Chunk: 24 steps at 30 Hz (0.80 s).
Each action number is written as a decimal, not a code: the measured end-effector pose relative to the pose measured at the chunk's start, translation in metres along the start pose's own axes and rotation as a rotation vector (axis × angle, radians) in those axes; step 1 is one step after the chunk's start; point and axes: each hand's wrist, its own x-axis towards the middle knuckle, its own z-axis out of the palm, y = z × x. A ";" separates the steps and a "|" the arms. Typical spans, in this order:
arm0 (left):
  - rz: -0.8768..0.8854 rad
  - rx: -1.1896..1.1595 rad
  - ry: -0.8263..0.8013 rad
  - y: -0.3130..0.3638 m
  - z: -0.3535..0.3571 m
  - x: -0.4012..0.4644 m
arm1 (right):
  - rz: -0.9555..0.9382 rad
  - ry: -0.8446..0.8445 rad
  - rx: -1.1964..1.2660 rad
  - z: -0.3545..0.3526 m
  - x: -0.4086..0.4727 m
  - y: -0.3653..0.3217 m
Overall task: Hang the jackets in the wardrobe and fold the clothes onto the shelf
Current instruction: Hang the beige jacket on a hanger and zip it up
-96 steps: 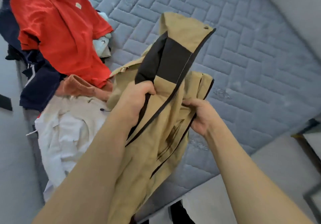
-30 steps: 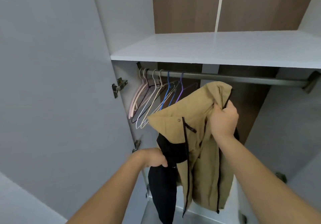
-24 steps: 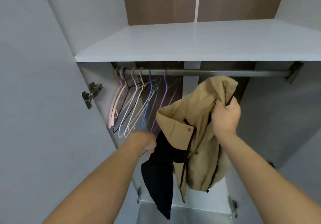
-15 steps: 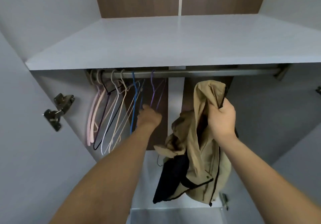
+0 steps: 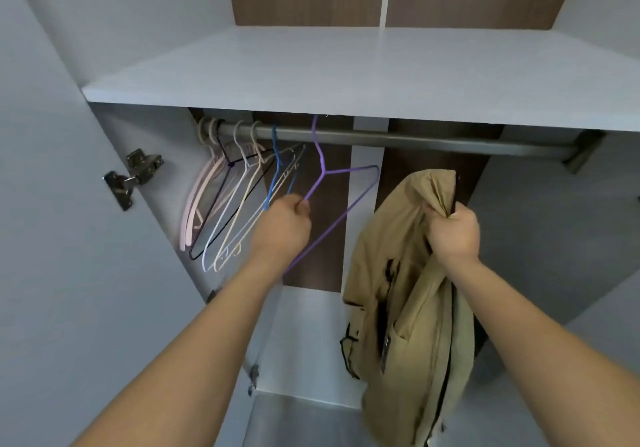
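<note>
I face the open wardrobe. My right hand [image 5: 453, 233] grips a bunched fold near the top of a tan jacket [image 5: 398, 273] with black trim, which hangs limp below the metal rail [image 5: 433, 141]. My left hand [image 5: 285, 224] pinches the lower left arm of a purple wire hanger [image 5: 341, 172]. The hanger's hook is over the rail and its frame is swung out to the right, away from the other hangers. The white shelf [image 5: 346, 75] above the rail carries nothing.
Several thin hangers [image 5: 228, 204] in pink, black, white, cream and blue bunch at the rail's left end. A door hinge [image 5: 133, 176] juts from the left wall. The wardrobe floor [image 5: 304, 422] lies below, and the rail's right part is bare.
I turned from the bed to the wardrobe with the jacket. My left hand let go of the jacket, rose to the hangers and took the purple one; the jacket now hangs from my right hand alone.
</note>
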 end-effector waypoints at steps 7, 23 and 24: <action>0.020 0.193 -0.104 0.027 -0.055 -0.105 | 0.097 -0.037 0.027 -0.006 0.020 0.000; -0.009 -0.101 -0.235 0.033 -0.001 -0.133 | -0.077 -0.400 0.384 -0.029 -0.050 -0.066; -0.025 -0.173 -0.248 0.029 0.009 -0.133 | -0.088 -0.439 0.396 -0.033 -0.055 -0.072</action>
